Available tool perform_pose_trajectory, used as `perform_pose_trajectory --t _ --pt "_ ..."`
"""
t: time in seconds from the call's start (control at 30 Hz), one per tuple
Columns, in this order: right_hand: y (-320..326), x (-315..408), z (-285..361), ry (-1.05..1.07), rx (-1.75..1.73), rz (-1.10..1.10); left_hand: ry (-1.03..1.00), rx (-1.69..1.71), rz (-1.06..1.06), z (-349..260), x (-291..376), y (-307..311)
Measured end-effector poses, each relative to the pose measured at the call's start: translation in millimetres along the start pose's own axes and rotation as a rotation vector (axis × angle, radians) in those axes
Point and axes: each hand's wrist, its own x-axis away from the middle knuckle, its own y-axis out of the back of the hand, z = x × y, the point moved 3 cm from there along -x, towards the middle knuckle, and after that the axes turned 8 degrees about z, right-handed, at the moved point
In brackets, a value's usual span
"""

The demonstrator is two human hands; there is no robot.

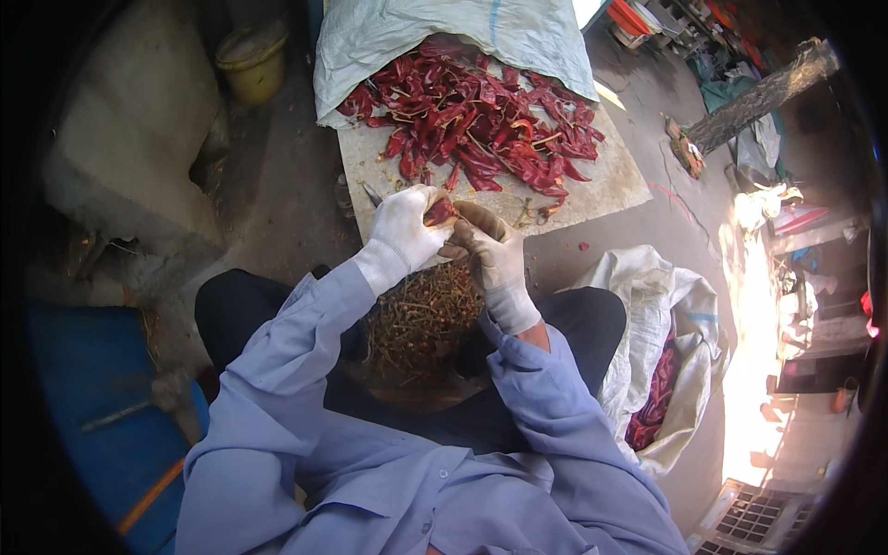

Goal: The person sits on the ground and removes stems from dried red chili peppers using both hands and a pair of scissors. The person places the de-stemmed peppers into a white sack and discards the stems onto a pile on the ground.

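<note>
My left hand [409, 222], in a white knit glove, is closed around a dried red chili pepper [440, 211]. Touching the pepper's end from the right is my right hand [491, 239], whose glove is stained at the fingers; its fingertips are pinched together at the pepper's stem end. Both hands are above the near edge of a pale board [617, 187]. Beyond them a heap of dried red chilies [458, 118] spills from a white woven sack [444, 24]. A pointed metal tool [372, 195] shows partly behind my left hand. Below, between my legs, lies a pile of stems [423, 316].
An open white woven sack [624, 291] with red chilies [652, 399] stands by my right knee. A yellow bucket [253, 66] is at the upper left, a blue surface [90, 388] at the lower left. A wooden post [763, 97] rises at the upper right.
</note>
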Motion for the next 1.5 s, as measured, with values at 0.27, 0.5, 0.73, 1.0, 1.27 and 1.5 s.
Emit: perform_pose_trajectory --t 0.27,0.5,0.73,1.0,1.27,1.5 --pt "-8 10 23 0.363 0.727 -0.026 0.002 0.07 -0.013 -1 9 -5" --pt "2 8 5 0.144 0.484 -0.041 0.295 0.511 0.287 -1 16 -6" --pt "17 -5 -12 -0.006 -0.098 0.109 -0.233 0.172 0.209 -11 15 21" --pt "-3 -75 -15 0.22 1.147 -0.02 0.177 0.641 -0.084 12 -6 83" --pt "-35 -146 -39 0.058 1.876 0.07 0.155 0.729 -0.218 11 -4 103" --pt "11 -135 -28 0.154 1.646 0.028 0.158 0.63 -0.147 25 -7 98"
